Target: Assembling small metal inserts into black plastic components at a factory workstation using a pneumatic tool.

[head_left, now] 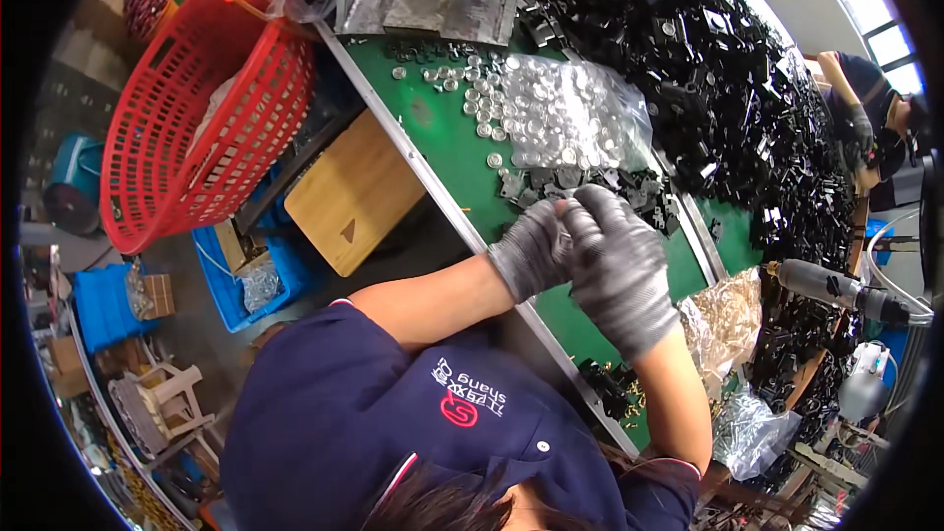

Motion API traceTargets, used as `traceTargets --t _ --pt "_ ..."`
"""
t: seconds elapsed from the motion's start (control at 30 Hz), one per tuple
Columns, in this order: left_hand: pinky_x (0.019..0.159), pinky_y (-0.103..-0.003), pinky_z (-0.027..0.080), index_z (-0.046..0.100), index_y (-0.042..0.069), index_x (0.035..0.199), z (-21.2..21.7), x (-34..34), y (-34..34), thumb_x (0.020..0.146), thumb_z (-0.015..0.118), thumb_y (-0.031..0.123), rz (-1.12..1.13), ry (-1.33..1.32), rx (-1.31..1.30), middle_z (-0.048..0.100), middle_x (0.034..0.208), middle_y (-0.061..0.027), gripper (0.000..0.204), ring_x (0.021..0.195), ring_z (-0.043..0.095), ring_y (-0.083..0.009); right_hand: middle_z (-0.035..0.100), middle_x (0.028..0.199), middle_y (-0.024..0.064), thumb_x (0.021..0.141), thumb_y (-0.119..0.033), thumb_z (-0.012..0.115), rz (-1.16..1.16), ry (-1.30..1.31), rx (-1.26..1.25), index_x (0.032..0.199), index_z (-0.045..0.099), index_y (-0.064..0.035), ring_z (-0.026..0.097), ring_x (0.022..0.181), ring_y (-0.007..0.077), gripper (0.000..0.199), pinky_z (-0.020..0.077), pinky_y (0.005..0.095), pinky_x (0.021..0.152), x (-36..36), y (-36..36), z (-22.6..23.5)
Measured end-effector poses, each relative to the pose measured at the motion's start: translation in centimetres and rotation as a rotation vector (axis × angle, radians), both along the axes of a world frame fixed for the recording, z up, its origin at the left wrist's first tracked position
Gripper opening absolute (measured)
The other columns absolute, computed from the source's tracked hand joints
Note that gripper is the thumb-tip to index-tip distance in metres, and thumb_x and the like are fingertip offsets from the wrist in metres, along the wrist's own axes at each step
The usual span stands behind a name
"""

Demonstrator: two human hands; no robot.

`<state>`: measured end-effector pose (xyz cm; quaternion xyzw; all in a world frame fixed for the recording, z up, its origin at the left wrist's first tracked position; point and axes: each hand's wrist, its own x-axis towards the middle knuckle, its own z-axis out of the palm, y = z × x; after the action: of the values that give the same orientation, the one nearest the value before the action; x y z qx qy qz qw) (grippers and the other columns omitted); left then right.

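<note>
Both hands meet over the green bench top (438,143), in grey knit gloves. My left hand (536,248) is closed, its fingertips pressed against those of my right hand (621,270), which is bent over and closed as well. Anything between the fingers is hidden by the gloves. Just beyond them lies a small heap of black plastic parts (570,180). Behind that heap sits a clear plastic bag (580,113) of small round transparent pieces, with loose round clear pieces (482,103) scattered at its left side.
A huge pile of black parts (688,59) covers the far right. A power screwdriver (821,280) hangs at right, near a bag of brass-coloured pieces (728,320). A metal fixture (428,0) stands at the back; a red basket (187,138) is at left. Another person (870,88) works far right.
</note>
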<state>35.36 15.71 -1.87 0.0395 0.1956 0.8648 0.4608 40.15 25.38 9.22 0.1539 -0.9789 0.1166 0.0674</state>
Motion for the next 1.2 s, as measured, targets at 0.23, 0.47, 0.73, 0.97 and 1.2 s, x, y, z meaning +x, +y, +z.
traceTargets --t 0.23,0.47,0.73,0.97,1.2 --pt "0.086 -0.037 0.055 0.058 0.001 0.104 -3.1 -3.7 -2.2 0.092 0.051 0.012 0.0 -0.496 0.124 0.063 0.099 -0.0165 0.018 0.089 0.062 -0.0264 0.062 0.106 0.0168 0.081 -0.007 0.062 0.088 0.096 -0.138 0.11 0.061 -0.0035 0.063 0.088 0.0335 0.029 0.0523 0.0422 0.075 -1.7 0.7 1.1" --pt "0.08 -0.05 0.058 0.057 -0.014 0.091 -0.6 -15.0 -11.5 0.094 0.043 0.014 0.656 -0.197 0.085 0.063 0.098 -0.0282 0.032 0.091 0.063 -0.0408 0.063 0.097 0.0136 0.084 0.003 0.061 -0.359 -0.046 -0.577 0.1 0.065 -0.0023 0.064 0.084 0.0269 0.018 0.0517 0.0354 0.073 8.3 7.6 -0.7" --pt "0.082 -0.053 0.056 0.057 -0.012 0.091 -0.4 -33.5 -19.0 0.095 0.044 0.032 1.096 -0.207 -0.288 0.06 0.089 -0.0255 0.047 0.079 0.062 -0.0398 0.063 0.092 0.0101 0.086 0.0 0.06 -0.715 -0.158 -0.684 0.098 0.067 0.0 0.06 0.082 0.0193 0.014 0.0478 0.0308 0.076 17.0 9.0 -4.3" --pt "0.084 -0.053 0.055 0.056 -0.005 0.103 -1.6 -37.1 -16.1 0.094 0.049 0.042 1.245 -0.087 -0.41 0.06 0.095 -0.0218 0.049 0.084 0.06 -0.0385 0.062 0.09 0.0101 0.084 0.002 0.06 -0.799 -0.143 -0.682 0.099 0.067 -0.0002 0.06 0.083 0.0198 0.016 0.0475 0.0309 0.078 18.2 8.6 -4.9" --pt "0.089 -0.054 0.049 0.057 0.007 0.113 -1.7 -38.8 -16.9 0.094 0.046 0.049 1.189 0.224 -0.48 0.061 0.112 -0.0174 0.047 0.102 0.058 -0.0353 0.063 0.092 0.0115 0.084 0.002 0.06 -0.81 -0.192 -0.624 0.1 0.067 -0.0005 0.061 0.086 0.022 0.017 0.0476 0.0317 0.081 19.4 7.9 -3.6"
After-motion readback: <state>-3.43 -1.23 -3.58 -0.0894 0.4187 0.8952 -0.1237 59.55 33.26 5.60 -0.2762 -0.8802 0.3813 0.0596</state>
